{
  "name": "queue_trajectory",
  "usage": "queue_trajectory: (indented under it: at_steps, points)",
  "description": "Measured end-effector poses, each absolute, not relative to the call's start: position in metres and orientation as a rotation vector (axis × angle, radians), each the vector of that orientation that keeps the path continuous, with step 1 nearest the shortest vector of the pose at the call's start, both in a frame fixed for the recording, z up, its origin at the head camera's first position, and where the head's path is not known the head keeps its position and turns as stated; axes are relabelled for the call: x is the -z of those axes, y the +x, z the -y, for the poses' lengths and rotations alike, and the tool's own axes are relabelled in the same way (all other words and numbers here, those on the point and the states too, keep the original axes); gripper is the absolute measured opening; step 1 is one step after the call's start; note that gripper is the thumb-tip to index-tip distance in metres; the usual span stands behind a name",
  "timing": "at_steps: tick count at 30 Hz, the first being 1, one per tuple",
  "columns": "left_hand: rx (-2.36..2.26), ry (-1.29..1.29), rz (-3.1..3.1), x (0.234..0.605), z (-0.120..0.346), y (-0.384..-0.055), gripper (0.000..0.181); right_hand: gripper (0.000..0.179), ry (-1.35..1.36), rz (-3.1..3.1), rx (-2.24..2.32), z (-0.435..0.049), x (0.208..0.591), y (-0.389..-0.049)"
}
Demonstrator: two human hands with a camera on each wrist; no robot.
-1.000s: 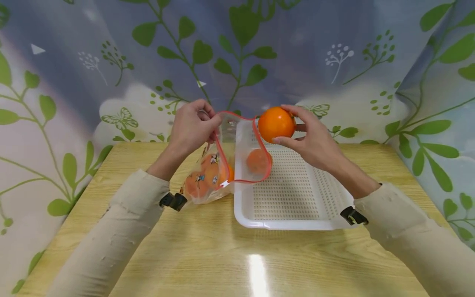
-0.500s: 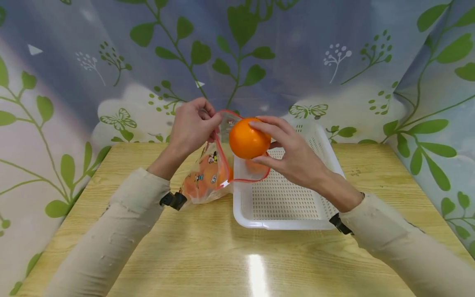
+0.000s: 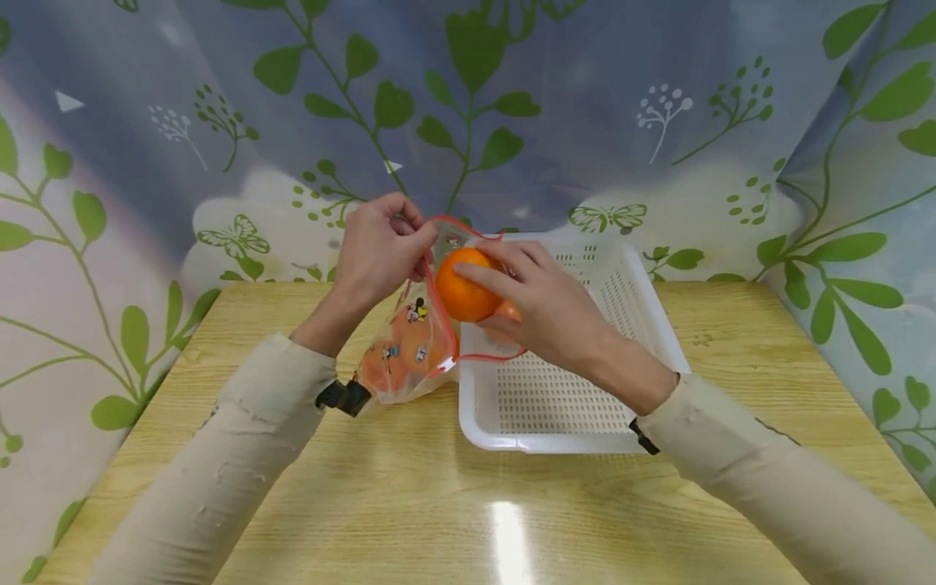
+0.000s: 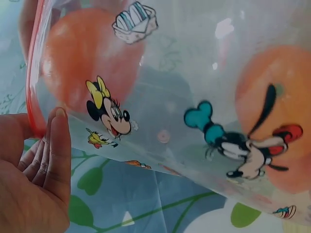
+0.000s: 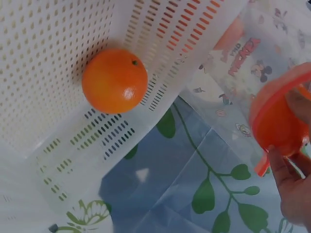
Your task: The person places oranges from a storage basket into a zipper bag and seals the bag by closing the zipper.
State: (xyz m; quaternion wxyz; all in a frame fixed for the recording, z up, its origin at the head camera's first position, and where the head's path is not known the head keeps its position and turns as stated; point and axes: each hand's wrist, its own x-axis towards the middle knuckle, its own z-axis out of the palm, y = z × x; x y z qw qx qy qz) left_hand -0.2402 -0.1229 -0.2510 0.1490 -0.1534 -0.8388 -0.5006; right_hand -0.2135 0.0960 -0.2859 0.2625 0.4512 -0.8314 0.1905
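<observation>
My left hand pinches the red zip edge of a clear plastic bag printed with cartoon figures, keeping its mouth apart. My right hand grips an orange at that mouth, fingers over the top of the fruit. Through the plastic in the left wrist view, this upper orange shows just inside the red edge, with another orange deeper down. Several oranges fill the bag's lower part in the head view. One loose orange lies in the white basket.
The basket stands on the wooden table directly right of the bag, under my right forearm. A leaf-patterned curtain hangs behind the table and along both sides.
My right hand has carried the orange left and down, from beside the bag's red edge into its mouth. My left hand has stayed in place on the edge.
</observation>
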Motion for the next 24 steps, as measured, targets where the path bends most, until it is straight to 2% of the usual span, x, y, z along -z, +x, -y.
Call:
queue_trajectory:
  at_steps: [12,24]
  points:
    - [1.447,-0.45,2.398,0.248,0.12,-0.234,0.011,0.065,1.185,2.302,-0.238,-0.089,0.289,-0.218]
    - [1.397,-0.428,2.476,0.243,0.119,-0.235,0.015,0.06,1.059,2.396,-0.221,-0.081,0.29,-0.223]
